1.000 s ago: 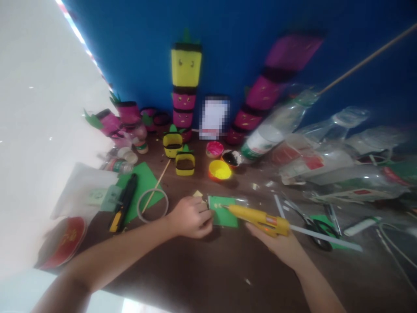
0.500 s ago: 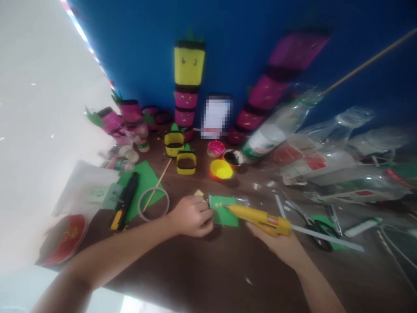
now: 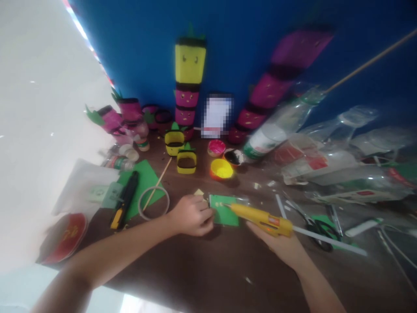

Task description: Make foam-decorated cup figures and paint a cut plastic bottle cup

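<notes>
My right hand is wrapped around a yellow hot glue gun, and a long whitish glue stick juts out of its back end. The gun's nozzle points left, over a small rectangular piece of green paper on the table. A few tiny pale bits lie on this paper close to the nozzle. At the paper's left edge my left hand is closed, its curled fingers holding that edge; the fingertips are partly hidden. Just behind the left hand lies a small pale yellow scrap.
Paint cups, pink, black and yellow, stand behind the hands. Two yellow cut pots are beside them. A tape ring and a utility knife lie left; scissors and plastic bottles right.
</notes>
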{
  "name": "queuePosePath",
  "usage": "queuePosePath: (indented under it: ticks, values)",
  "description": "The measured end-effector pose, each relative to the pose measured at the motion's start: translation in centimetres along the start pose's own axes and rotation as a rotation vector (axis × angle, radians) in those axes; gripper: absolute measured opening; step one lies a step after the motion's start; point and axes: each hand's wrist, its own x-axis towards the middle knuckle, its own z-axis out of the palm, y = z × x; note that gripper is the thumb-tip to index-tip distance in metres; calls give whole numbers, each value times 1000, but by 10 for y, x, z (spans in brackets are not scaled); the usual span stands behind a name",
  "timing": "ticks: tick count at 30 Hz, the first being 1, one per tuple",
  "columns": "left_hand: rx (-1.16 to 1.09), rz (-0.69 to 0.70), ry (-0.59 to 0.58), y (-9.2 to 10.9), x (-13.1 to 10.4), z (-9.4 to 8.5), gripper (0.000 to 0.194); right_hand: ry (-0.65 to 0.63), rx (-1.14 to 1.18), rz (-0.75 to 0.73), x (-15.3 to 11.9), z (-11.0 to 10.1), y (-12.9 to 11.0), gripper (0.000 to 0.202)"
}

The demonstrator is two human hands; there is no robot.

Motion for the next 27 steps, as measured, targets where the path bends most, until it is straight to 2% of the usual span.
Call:
queuePosePath:
  ticks: [10, 20, 27]
  values:
    - [-12, 0, 30, 0, 2, -2, 14, -7, 24, 21, -2, -1, -1, 25]
    - [-5, -4, 11, 0, 1, -2, 15, 36, 97, 39, -7, -3, -17, 21]
    - [-2, 8, 16, 0, 1, -1, 15, 81, 68, 53, -7, -1, -13, 27]
